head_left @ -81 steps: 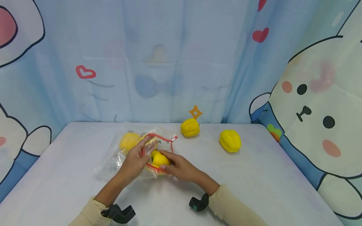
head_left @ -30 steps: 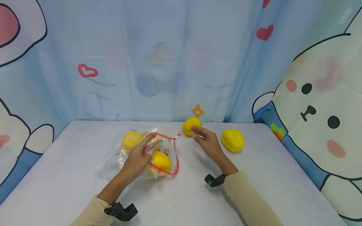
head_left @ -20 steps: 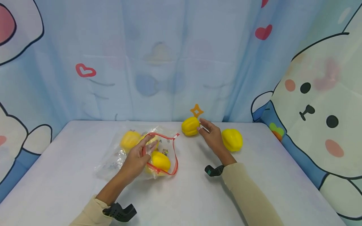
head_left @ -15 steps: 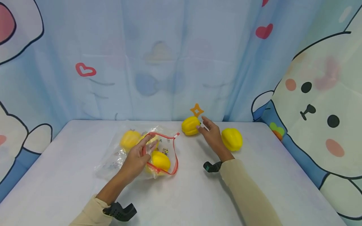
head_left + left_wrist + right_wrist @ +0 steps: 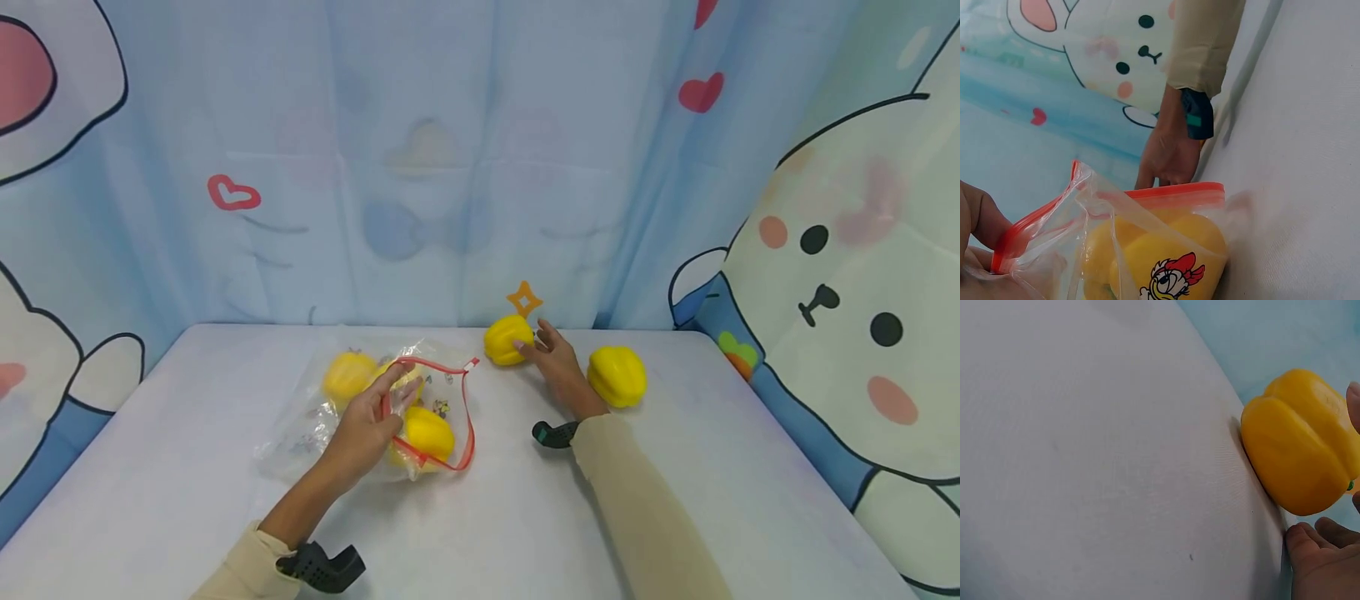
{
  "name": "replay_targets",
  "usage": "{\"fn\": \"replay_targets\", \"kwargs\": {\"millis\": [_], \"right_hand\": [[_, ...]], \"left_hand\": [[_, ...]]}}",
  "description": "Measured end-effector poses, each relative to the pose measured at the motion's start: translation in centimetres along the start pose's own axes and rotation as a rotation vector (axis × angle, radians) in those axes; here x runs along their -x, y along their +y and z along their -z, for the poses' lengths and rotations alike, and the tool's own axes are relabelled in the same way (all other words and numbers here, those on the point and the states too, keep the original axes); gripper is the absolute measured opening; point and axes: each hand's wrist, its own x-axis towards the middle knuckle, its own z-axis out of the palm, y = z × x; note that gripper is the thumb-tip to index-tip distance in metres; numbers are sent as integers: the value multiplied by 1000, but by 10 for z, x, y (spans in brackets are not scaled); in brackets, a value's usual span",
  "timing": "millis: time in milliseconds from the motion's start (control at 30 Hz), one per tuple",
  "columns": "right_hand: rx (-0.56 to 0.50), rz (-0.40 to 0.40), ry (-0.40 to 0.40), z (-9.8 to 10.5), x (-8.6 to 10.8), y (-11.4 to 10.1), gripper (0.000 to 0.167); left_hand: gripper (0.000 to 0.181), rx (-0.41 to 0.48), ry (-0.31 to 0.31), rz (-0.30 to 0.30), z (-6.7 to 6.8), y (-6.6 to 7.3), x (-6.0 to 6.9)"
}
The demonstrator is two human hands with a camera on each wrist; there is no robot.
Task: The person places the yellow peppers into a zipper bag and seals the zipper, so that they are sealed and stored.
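My left hand [image 5: 365, 422] pinches the red-edged mouth of a clear zip bag [image 5: 300, 442], thumb and fingers on its rim. Several yellow bell peppers show through the plastic, one bell pepper [image 5: 429, 433] just inside the opening. In the left wrist view the bag's printed duck face [image 5: 1172, 278] lies over yellow. At the back of the table my right hand [image 5: 558, 365] reaches a loose bell pepper [image 5: 508, 340] from its right side. In the right wrist view the fingers [image 5: 1319, 550] are spread beside that pepper, thumb on its other side; no firm grip shows.
Another yellow bell pepper [image 5: 617, 377] sits on the white table [image 5: 480, 533], to the right of my right hand. A blue printed curtain [image 5: 420, 167] hangs right behind the table's back edge. Black wrist devices [image 5: 321, 567] sit on both sleeves.
My right hand left the pepper at the bag's mouth and moved back and right to the loose pepper, then closer round it. The left hand has stayed on the bag, whose mouth now gapes wider.
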Motion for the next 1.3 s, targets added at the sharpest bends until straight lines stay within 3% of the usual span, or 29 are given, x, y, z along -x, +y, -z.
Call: {"fn": "replay_targets", "kwargs": {"millis": [500,733,900,1300], "right_hand": [[51,18,-28,-4,-12,-3,97],[115,53,-44,-3,-10,-4,92],[174,32,-17,-4,-7,-5,84],[221,42,-34,-5,-4,-7,78]], "left_hand": [[67,-7,1,14,1,2,0],[67,-9,-6,-21,1,-1,0],[65,-26,-18,-50,0,-2,-1],[64,-28,-15,-50,1,-2,0]]}}
